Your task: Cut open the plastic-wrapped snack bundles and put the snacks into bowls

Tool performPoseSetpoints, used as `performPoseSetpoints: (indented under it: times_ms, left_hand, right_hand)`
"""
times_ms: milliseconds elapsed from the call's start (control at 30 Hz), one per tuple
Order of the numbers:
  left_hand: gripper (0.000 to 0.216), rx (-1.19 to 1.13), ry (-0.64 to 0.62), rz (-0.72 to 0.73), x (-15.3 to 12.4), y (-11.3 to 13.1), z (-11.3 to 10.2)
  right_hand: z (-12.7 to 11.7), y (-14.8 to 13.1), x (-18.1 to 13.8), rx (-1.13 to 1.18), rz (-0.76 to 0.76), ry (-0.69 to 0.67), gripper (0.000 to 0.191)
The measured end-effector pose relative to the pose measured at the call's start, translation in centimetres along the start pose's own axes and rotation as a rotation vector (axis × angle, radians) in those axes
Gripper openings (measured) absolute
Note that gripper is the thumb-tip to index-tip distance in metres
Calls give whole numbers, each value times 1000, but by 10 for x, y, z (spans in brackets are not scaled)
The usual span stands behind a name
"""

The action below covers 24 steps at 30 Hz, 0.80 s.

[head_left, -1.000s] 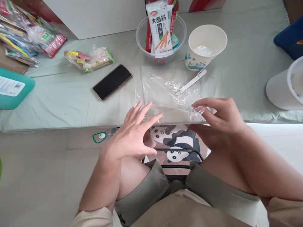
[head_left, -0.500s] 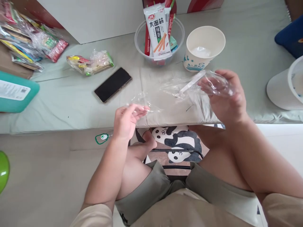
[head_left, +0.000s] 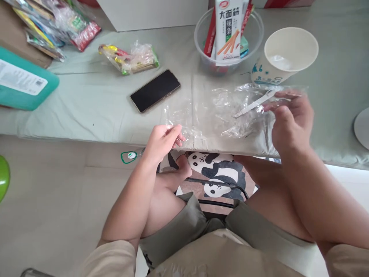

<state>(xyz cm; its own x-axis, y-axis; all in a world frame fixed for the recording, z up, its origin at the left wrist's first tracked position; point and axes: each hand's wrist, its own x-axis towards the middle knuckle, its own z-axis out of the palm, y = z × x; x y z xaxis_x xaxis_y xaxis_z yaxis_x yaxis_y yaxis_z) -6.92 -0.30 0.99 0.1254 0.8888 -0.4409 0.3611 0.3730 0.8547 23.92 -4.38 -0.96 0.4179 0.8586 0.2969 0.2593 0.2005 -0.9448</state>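
A crumpled clear plastic bag (head_left: 230, 125) lies spread over the cloth surface between my two hands. My left hand (head_left: 164, 142) pinches its left part between thumb and fingers. At the other end my right hand (head_left: 294, 123) has its fingers curled around the film, thumb below. A narrow white strip (head_left: 253, 104) slants across the bag, its upper end by my right fingertips; whether they touch it I cannot tell. Just behind that hand stands a paper cup (head_left: 291, 50) with clear plastic inside.
Behind the bag, a clear plastic bowl (head_left: 201, 57) holds snack packets (head_left: 229, 36). To the left lie a phone (head_left: 155, 90), a small wrapped bundle (head_left: 129, 57) and a teal container (head_left: 29, 77). A white box (head_left: 155, 13) stands at the back. A rounded pale object (head_left: 363, 129) is at the right edge.
My right hand has turned and lowered, with the film and strip now flatter on the cloth. My left fingers have closed in a tighter pinch. The view has shifted left.
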Motion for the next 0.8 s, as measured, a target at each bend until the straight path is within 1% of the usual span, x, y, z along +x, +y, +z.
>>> performPoseSetpoints:
  times_ms: [67, 100, 167, 267, 333, 400, 500, 567, 600, 633, 667, 700, 733, 767, 800]
  left_hand:
    - [38, 61, -16, 16, 1, -3, -3]
    - [40, 83, -12, 17, 1, -4, -5]
    - [41, 124, -3, -4, 0, -5, -10]
    - [40, 223, -19, -57, -4, -6, -20]
    - [39, 310, -61, -110, -7, -7, -28]
    - [37, 395, -96, -177, -8, -9, -36]
    - [34, 480, -116, -232, -7, -11, -45]
    - [38, 553, -121, -240, -8, -8, -48]
    - [43, 608, -116, -248, -10, -6, -49]
    - [48, 671, -86, -248, -13, -2, -49]
    - [52, 735, -20, -224, -18, 1, -49]
    - [53, 788, 79, -163, -23, 5, -47]
    - [52, 817, 190, -53, -28, 7, -44]
    - [47, 829, 290, 104, -33, 9, -39]
    - [40, 831, 332, 280, -38, 9, -33]
  right_hand:
    - [5, -1, 3, -97, 83, 79, 12]
    - [8, -1, 5, -163, 139, 89, 7]
    - [13, -3, 10, -281, 234, 72, 4]
    - [19, -4, 17, -408, 316, 14, 6]
    - [22, -3, 19, -459, 312, -33, 6]
    - [24, 0, 20, -519, 275, -69, 7]
    - [25, 9, 20, -660, 217, -114, 17]
    - [22, 13, 20, -753, 122, -137, 29]
    - [19, 13, 19, -791, 40, -128, 34]
    - [15, 12, 17, -823, -69, -91, 38]
    - [12, 9, 14, -838, -199, -42, 39]
    - [9, 4, 10, -829, -341, -7, 38]
    - [7, -2, 5, -793, -485, -4, 35]
    - [7, -8, -2, -744, -615, -60, 32]
    - [8, -14, -9, -695, -720, -176, 31]
